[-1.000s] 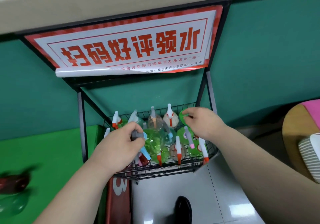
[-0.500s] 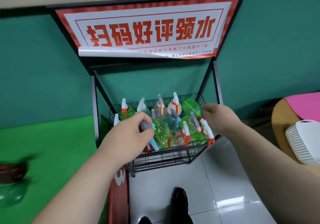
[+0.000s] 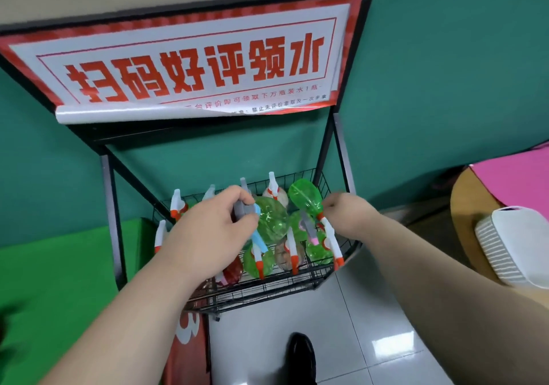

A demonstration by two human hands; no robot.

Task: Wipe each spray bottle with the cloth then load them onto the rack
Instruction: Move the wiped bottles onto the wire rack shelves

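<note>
Two grips: left hand (image 3: 214, 230) holds round bottle (image 3: 271, 221), right hand (image 3: 347, 215) pinches oval bottle (image 3: 306, 197), over wire rack (image 3: 267, 291).

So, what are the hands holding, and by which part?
Left hand grips the round green bottle by its grey spray head; right hand pinches the tilted green bottle at its neck.

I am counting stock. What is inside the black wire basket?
Spray bottles, mostly green, with white-and-orange triggers, and one dark red bottle. The left hand grips a grey-blue trigger; the right hand pinches a tilted green bottle. Bottles under the left hand are covered.
</note>
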